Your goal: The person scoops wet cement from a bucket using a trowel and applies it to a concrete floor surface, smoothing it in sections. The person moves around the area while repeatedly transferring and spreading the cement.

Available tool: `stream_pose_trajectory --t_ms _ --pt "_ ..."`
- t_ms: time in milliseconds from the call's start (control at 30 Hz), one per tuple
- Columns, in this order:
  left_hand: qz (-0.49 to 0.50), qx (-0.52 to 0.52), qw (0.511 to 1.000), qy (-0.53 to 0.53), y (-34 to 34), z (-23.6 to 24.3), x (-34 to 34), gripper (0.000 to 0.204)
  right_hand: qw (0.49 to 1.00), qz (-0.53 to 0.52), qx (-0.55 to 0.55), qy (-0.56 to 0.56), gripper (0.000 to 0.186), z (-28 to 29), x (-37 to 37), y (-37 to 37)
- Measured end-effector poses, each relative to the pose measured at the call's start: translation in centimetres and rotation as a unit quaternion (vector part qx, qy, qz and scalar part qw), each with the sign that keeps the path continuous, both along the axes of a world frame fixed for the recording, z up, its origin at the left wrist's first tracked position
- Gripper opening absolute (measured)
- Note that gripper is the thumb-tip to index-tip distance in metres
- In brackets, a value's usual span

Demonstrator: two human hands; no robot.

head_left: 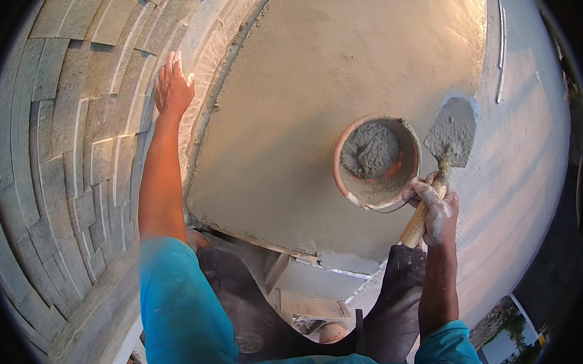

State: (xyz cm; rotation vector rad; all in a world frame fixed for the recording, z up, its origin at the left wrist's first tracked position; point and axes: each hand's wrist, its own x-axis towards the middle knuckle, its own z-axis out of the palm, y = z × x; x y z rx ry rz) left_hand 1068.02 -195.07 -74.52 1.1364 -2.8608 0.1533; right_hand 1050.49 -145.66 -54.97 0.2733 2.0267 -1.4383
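One broad slab [296, 84], coated in smooth grey-tan cement, spreads away to the far side. Along its left runs one wall [66, 120] of stacked stone blocks, with a pale ledge [209, 55] at its foot. One round bucket [338, 168] with an orange-brown rim appears right of the slab's middle, holding a lump of grey mortar [371, 150]. Just right of it is one trowel [451, 124], its long axis running from near left to far right, blade pointing far; the broad blade is caked with grainy grey cement, and its handle [414, 228] is pale, rounded wood. The right hand [438, 211], smeared grey, wraps that handle; I cannot tell whether its fingers also touch the bucket. The left hand [173, 89] lies by the ledge, fingers nearly together, pointing far.
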Motion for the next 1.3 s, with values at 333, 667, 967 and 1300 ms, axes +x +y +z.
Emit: stream_pose_trajectory --t_ms 333,667,967,1300 --pt "-0.025 -0.146 0.988 -0.038 -4.8 -5.9 -6.7 0.064 0.998 0.003 -0.03 0.063 0.026 -4.2 -8.7 -7.9" --pt "-0.095 -0.108 0.99 0.01 -5.5 -6.5 -7.0 0.061 0.998 0.038 -0.021 0.051 0.028 -7.1 -12.4 -11.8" --pt "-0.115 -0.101 0.988 0.012 -5.9 -6.2 -6.5 0.056 0.998 0.018 -0.018 0.05 0.025 -9.5 -13.8 -12.0" --pt "-0.128 -0.084 0.988 0.033 -5.4 -6.2 -5.6 0.055 0.877 0.272 0.365 0.154 0.048 -3.1 -11.6 -1.9"
